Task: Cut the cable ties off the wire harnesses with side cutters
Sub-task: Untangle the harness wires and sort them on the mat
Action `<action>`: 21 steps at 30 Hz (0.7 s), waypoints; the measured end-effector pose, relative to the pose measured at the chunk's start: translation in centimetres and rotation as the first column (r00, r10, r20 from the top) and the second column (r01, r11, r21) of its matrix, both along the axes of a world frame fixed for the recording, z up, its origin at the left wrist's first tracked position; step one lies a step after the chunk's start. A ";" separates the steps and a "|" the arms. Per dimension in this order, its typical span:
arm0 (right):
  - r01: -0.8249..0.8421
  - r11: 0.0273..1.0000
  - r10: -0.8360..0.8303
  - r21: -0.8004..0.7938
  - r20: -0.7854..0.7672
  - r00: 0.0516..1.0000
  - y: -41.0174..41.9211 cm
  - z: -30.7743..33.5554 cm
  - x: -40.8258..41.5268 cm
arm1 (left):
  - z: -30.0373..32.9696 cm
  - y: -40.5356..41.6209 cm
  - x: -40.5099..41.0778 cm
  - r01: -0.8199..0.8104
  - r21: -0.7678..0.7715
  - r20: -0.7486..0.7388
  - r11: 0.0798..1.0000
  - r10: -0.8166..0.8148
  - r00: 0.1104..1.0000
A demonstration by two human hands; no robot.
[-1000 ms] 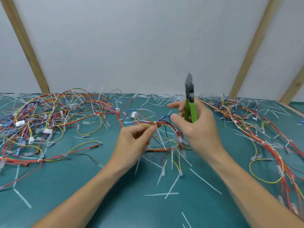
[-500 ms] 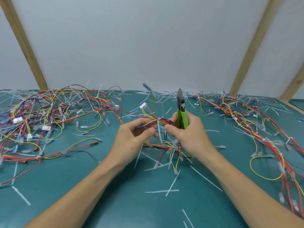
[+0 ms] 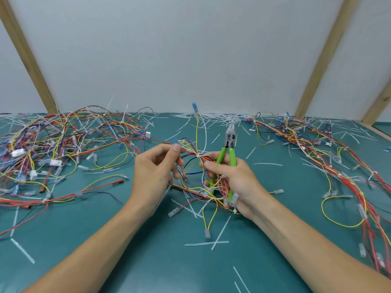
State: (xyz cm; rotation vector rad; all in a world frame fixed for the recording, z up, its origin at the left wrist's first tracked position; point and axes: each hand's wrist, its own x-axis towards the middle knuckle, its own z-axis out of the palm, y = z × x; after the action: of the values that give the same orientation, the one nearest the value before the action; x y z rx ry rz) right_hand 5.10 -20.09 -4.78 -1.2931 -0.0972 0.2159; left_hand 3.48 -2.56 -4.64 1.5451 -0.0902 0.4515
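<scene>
Two hands meet above a green bench (image 3: 84, 240). The left hand (image 3: 155, 174) pinches a wire harness (image 3: 191, 154) at its white cable tie (image 3: 198, 155); the right hand (image 3: 234, 182) grips green-handled side cutters (image 3: 229, 149), tips up, just right of the tie

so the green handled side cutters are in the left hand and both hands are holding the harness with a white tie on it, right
Not quite. The head view shows the green-handled side cutters in the right hand, not the left hand. The rest stands: both hands hold the harness, with the white tie on it.

Bare forearms, hands (image 3: 237, 178) without gloves
</scene>
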 end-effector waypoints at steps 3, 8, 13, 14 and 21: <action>-0.048 0.998 0.048 -0.029 -0.007 0.999 -0.1 -0.1 0.1 | -0.1 0.2 0.2 -0.012 -0.010 -0.019 1.000 0.012 1.000; -0.093 0.993 0.092 -0.068 -0.013 0.996 -0.5 0.1 0.1 | -0.1 0.3 0.2 0.013 -0.042 -0.030 0.999 -0.014 0.999; -0.045 0.990 0.051 -0.135 0.039 0.998 -0.7 0.6 0.1 | -0.1 0.3 0.1 0.020 -0.041 -0.028 0.999 -0.021 0.999; -0.001 0.981 0.019 -0.193 0.092 0.996 -0.8 0.7 0.2 | -0.1 0.4 0.1 0.014 -0.042 -0.026 0.999 -0.015 1.000; 0.324 0.863 -0.096 -0.388 0.504 0.859 -1.3 1.1 0.4 | -0.2 0.2 0.3 -0.012 0.031 0.018 0.999 0.012 1.000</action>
State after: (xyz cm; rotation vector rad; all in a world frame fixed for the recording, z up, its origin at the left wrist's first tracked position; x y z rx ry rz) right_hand 5.46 -21.41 -3.67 -1.8052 -0.3291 -0.3000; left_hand 3.77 -2.38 -4.85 1.5729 -0.1025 0.4753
